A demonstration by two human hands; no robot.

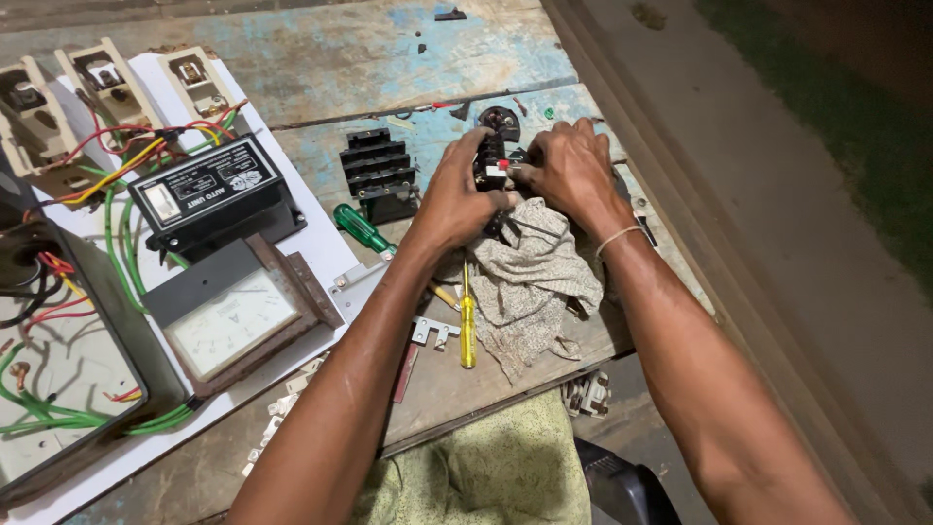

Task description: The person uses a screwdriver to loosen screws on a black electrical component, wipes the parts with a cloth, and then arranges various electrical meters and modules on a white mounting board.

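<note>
Both arms stretched fwd over the worn wooden bench with flaking blue paint (321, 58), wrists meeting near its right edge. My left hand (455, 199) is palm down, fingers curled tight round the small black electrical component with a red-and-white tab (492, 167), thumb side pressed vs. it. My right hand (573, 175) comes in from the other side, knuckles up, fingers bent & closed on the same part; thin string band round that wrist. Part sits just above the crumpled grey patterned cloth (530, 277), which lies near the bench's front-right edge. W/ so many fingers over it, can't tell the part's underside.

Beside my left forearm: yellow-handled screwdriver (467, 326) pointing away from me, touching the cloth's edge. Green-handled screwdriver (362, 227) a bit further left, next to a black ribbed terminal block (376, 167). Toward the left edge, on a white board: black rectangular control box (209, 190), a square analogue meter w/ white dial (233, 316), plus green, red & yellow wires (117, 233).
</note>
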